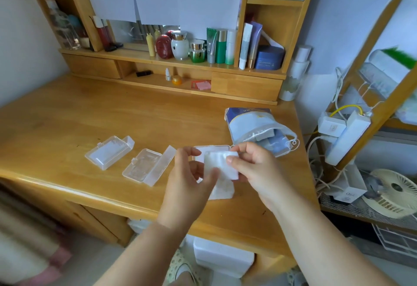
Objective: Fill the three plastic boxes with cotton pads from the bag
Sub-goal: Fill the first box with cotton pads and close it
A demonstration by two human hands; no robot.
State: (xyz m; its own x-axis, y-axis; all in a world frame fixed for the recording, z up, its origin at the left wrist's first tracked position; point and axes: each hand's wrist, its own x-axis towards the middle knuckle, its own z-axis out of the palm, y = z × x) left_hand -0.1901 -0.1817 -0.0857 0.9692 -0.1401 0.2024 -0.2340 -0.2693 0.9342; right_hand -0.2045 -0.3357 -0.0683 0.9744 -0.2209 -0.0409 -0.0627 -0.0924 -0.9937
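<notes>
Cotton pads (222, 163) pinched by both hands, third box (212, 149) mostly hidden behind

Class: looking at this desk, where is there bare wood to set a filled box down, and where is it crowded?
Bare desktop lies left of and behind the leftmost box, up to the low shelf. It is crowded on the right: both hands hold cotton pads over the third box, beside the bag.

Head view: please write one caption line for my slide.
Both hands hold cotton pads over a wooden desk.
</notes>
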